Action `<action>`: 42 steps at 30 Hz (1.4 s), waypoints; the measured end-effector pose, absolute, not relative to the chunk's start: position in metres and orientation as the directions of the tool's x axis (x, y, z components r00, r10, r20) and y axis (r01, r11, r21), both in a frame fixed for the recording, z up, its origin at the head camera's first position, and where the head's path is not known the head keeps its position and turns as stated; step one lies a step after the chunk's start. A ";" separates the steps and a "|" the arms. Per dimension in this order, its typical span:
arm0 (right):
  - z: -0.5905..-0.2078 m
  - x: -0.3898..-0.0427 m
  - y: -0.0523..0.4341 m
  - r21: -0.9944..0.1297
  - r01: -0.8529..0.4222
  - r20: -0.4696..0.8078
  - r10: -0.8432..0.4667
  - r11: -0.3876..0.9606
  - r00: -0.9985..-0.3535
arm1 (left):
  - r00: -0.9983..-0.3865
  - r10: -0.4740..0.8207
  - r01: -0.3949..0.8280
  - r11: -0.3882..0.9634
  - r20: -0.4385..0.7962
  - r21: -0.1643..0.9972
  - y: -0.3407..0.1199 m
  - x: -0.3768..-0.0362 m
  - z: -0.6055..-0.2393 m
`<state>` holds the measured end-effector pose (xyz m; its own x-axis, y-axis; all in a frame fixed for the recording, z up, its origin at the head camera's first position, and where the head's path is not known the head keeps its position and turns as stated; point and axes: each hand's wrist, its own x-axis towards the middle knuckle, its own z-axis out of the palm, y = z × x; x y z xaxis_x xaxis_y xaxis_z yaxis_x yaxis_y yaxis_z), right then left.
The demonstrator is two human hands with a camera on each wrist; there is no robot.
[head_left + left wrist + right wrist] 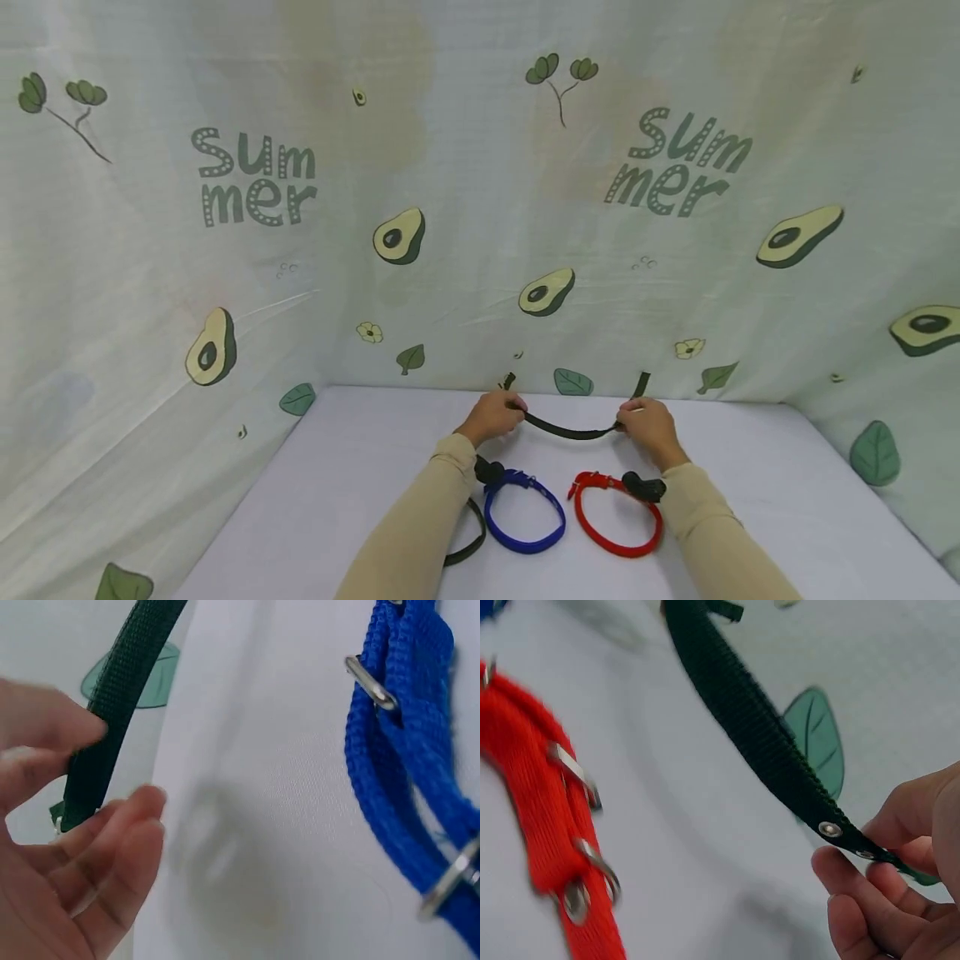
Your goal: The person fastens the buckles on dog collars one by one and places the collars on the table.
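Note:
A dark green webbing collar [572, 433], unbuckled, hangs in a shallow curve between my two hands above the table. My left hand [492, 417] pinches it near one end with the thumb; in the left wrist view the other fingers curl loosely below the strap. My right hand [651, 429] pinches the end with metal eyelets [830, 829] between thumb and fingers, and its tip sticks up past the hand. Nearer to me lie a buckled blue collar [525, 547] and a buckled red collar [626, 550], each in a loop.
Another dark collar [468, 550] lies left of the blue one, partly hidden by my left forearm. The white table [352, 467] ends at the back against a hanging cloth [465, 208] printed with avocados and leaves.

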<state>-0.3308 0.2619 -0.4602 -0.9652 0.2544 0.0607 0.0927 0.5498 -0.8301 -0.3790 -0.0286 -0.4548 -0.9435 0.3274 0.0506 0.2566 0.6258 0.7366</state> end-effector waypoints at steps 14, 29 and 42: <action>-0.450 -0.289 0.234 -0.939 0.035 0.093 0.350 0.343 -0.932 | -0.946 0.145 0.319 0.574 0.290 0.754 -0.033 -0.334 -0.446; -0.459 -0.244 0.219 -0.895 -0.047 0.238 0.383 0.444 -0.893 | -0.945 0.159 0.327 0.430 0.286 0.842 -0.023 -0.291 -0.455; -0.474 -0.236 0.219 -0.929 -0.145 0.286 0.416 0.340 -0.863 | -0.955 0.191 0.262 0.191 0.226 0.946 -0.022 -0.284 -0.457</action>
<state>-0.2360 0.2194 -0.4742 -0.8631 0.4160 0.2864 -0.1448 0.3395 -0.9294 -0.2842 -0.0216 -0.4566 -0.9554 0.1908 0.2255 0.2615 0.1913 0.9460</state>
